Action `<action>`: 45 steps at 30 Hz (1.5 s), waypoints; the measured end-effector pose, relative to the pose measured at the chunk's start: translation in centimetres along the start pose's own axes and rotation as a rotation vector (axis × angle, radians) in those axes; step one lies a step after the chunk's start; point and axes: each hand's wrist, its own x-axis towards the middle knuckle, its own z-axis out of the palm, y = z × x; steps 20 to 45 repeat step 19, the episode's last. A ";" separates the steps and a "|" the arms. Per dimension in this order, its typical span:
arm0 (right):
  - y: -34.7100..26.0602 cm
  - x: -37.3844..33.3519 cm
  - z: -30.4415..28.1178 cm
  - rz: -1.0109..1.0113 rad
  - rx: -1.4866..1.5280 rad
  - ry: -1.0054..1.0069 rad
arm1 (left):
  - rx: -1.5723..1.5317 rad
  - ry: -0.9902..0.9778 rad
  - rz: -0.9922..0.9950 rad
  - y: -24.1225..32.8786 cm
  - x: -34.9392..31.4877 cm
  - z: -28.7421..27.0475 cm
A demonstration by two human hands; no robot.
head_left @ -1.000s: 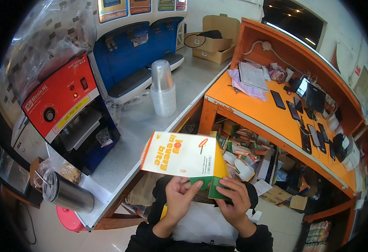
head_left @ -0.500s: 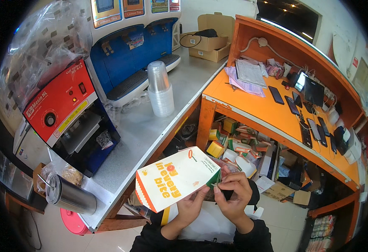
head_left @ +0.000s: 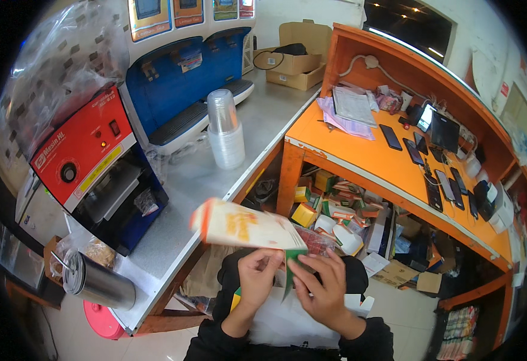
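Tilted flatter than half a second ago, the light, bendable flat carton (head_left: 245,225) sits above the lap, left hand (head_left: 257,274) and right hand (head_left: 318,284) both pinching its green lower corner, the firmest place to grip.

Both hands, left hand (head_left: 256,278) and right hand (head_left: 322,287), are raised close together, fingers curled in a pinch.

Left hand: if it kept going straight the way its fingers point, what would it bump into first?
The left hand points up at the flat white-and-orange carton it is already holding, so it would meet that first; beyond it probably the grey counter, though depth is unclear.
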 end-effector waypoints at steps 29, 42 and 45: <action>2.1 2.6 -3.1 0.186 0.359 -0.211 | 0.247 -0.660 -0.343 4.8 0.3 -4.1; 2.1 2.6 -3.1 0.186 0.359 -0.211 | 0.247 -0.660 -0.343 4.8 0.3 -4.1; 2.1 2.6 -3.1 0.186 0.359 -0.211 | 0.247 -0.660 -0.343 4.8 0.3 -4.1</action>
